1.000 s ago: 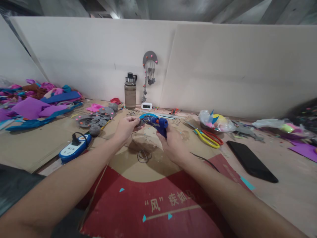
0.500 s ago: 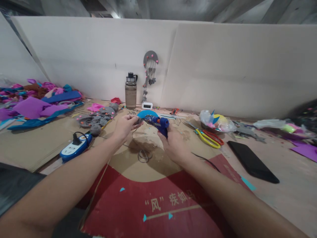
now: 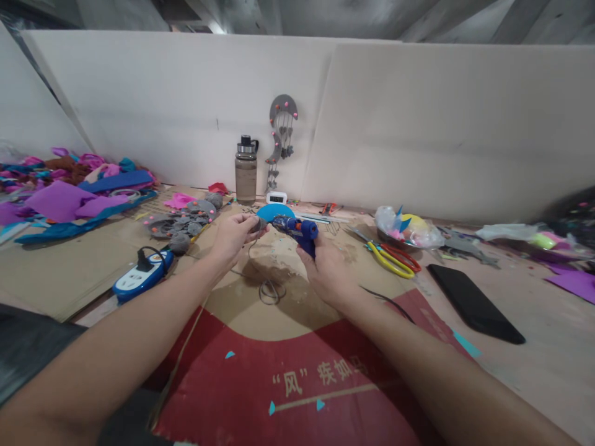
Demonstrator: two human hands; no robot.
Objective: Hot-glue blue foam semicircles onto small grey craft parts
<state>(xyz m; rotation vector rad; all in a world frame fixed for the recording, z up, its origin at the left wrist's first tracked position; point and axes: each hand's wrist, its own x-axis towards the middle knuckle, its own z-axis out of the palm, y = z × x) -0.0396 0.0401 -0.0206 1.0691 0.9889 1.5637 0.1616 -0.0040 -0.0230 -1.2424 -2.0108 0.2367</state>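
My right hand [image 3: 325, 266] is wrapped round the handle of a blue hot glue gun [image 3: 300, 230], whose nozzle points left. My left hand [image 3: 235, 235] pinches a small grey piece [image 3: 256, 225] right at the nozzle tip. A blue half-round felt piece [image 3: 274, 212] shows just behind the gun; whether my left hand holds it too I cannot tell. Both hands hover above a sheet of brown and red cardboard [image 3: 279, 322]. A thin black cord [image 3: 267, 291] lies coiled on the cardboard below the hands.
A blue and white power strip [image 3: 137, 275] lies at left, with grey felt pieces [image 3: 186, 222] and a heap of coloured felt [image 3: 65, 192] beyond. At the back stand a water bottle [image 3: 245, 170] and small clock [image 3: 276, 197]. Yellow and red scissors [image 3: 393, 257] and a black phone [image 3: 474, 302] lie at right.
Both hands have lifted slightly with the glue gun and the grey piece; the blue half-round piece now shows more fully behind the nozzle.
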